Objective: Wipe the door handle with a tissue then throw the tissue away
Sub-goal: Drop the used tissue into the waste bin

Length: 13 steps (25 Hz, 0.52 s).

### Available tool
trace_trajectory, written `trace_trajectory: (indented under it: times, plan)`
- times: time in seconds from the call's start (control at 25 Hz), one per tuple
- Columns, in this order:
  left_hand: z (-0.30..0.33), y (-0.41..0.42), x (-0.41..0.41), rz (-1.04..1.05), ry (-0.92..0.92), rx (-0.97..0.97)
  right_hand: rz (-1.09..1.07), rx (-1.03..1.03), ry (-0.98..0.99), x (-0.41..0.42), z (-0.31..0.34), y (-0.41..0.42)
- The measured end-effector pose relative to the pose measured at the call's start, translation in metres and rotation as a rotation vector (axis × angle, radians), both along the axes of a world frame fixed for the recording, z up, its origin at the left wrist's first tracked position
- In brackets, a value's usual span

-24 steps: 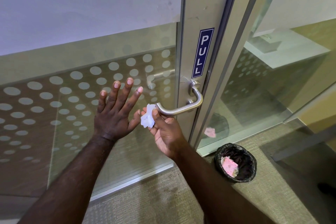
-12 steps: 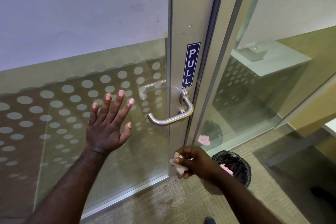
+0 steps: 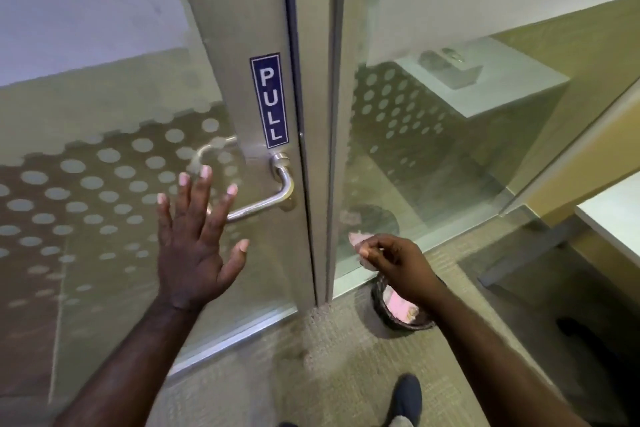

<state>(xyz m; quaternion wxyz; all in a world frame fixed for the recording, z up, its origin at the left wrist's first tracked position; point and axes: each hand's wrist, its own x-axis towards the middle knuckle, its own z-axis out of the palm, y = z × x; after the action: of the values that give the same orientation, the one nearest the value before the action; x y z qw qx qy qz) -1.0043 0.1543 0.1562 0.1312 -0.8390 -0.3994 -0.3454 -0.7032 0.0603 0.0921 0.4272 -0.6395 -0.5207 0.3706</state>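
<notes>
A brushed-metal lever door handle juts from the door frame under a blue PULL sign. My left hand is spread flat against the glass door, its fingers overlapping the lever's free end. My right hand is lower right, pinching a crumpled tissue that shows at the fingertips. Directly under that hand stands a small black-lined bin on the carpet, partly hidden by my wrist, with pink paper inside.
The glass door carries a frosted dot pattern. A fixed glass panel stands to the right of the frame. A white table edge sits at far right. My shoe rests on the carpet near the bottom.
My right hand left the handle with the tissue, dropped down, then moved right to above the bin. My left hand stayed flat on the glass. The view shifted right.
</notes>
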Motion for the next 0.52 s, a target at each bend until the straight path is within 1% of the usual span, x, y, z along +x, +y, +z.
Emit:
trace_trajectory:
  times: [0.12, 0.2, 0.4, 0.52]
  plan:
    - [-0.015, -0.028, 0.08, -0.118, 0.064, -0.067, -0.023, 0.006, 0.056, 0.051, -0.004, -0.011]
    - [-0.031, -0.045, 0.137, -0.197, 0.121, -0.132, -0.028, -0.002, 0.037, 0.091, -0.011, -0.018]
    - [-0.07, -0.065, 0.266, -0.341, 0.27, -0.29, 0.006, 0.042, -0.325, 0.186, -0.041, -0.029]
    - [-0.087, -0.057, 0.317, -0.325, 0.342, -0.387, -0.021, -0.019, -0.392, 0.224, -0.064, -0.033]
